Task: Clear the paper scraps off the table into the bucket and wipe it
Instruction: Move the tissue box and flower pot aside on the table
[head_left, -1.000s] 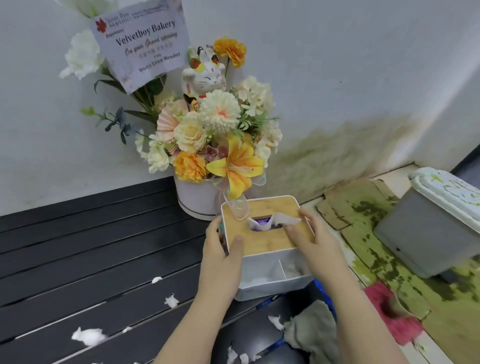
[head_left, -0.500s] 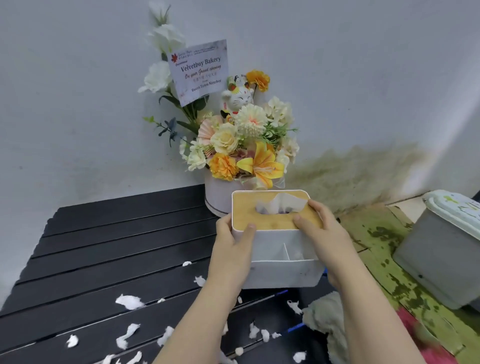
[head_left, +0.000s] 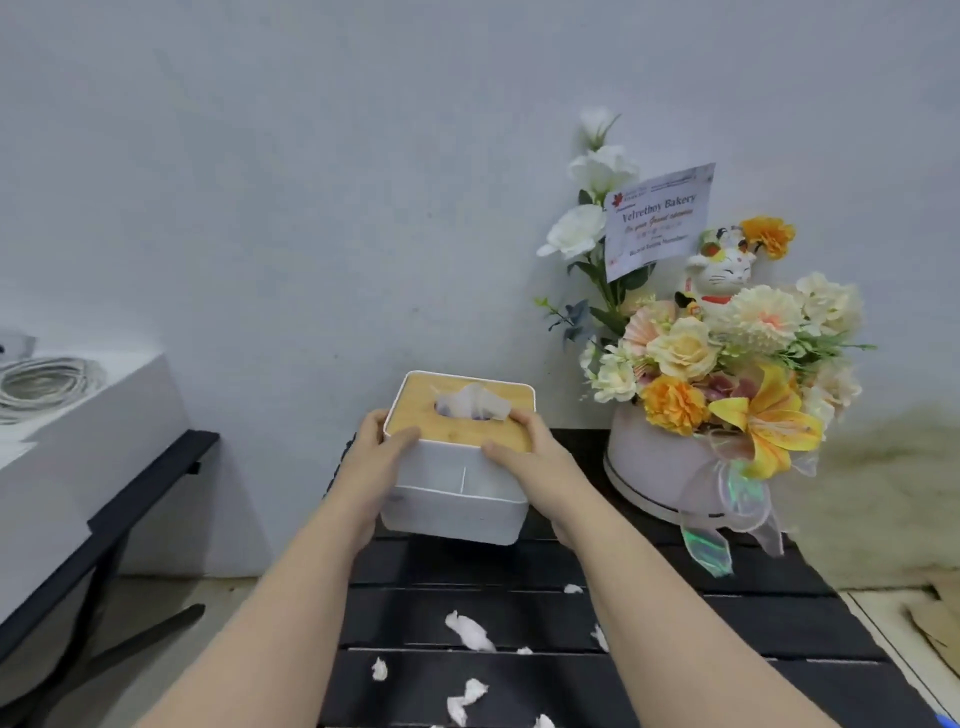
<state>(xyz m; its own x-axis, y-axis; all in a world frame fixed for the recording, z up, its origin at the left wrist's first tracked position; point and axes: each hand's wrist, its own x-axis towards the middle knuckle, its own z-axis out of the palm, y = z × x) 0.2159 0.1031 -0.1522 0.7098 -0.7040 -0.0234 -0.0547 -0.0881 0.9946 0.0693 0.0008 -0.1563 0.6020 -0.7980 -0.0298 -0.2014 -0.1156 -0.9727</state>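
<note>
Both hands hold a white tissue box (head_left: 457, 504) with a wooden lid above the far left part of the black slatted table (head_left: 727, 613). My left hand (head_left: 376, 467) grips its left side, thumb on the lid. My right hand (head_left: 540, 462) grips its right side, fingers curled over the lid's edge. A tissue sticks up from the slot. Several white paper scraps (head_left: 470, 631) lie scattered on the slats in front of the box, between my forearms. The bucket is out of view.
A flower arrangement (head_left: 727, 364) in a white round pot with a lucky-cat figure and a card stands at the table's far right. A second table (head_left: 78, 457) with a white top and coiled cable stands to the left. The wall is close behind.
The tissue box has been carried left, from beside the flower pot toward the table's far left corner, both hands still holding it. The view has swung left, so the bin and cloth have left the frame.
</note>
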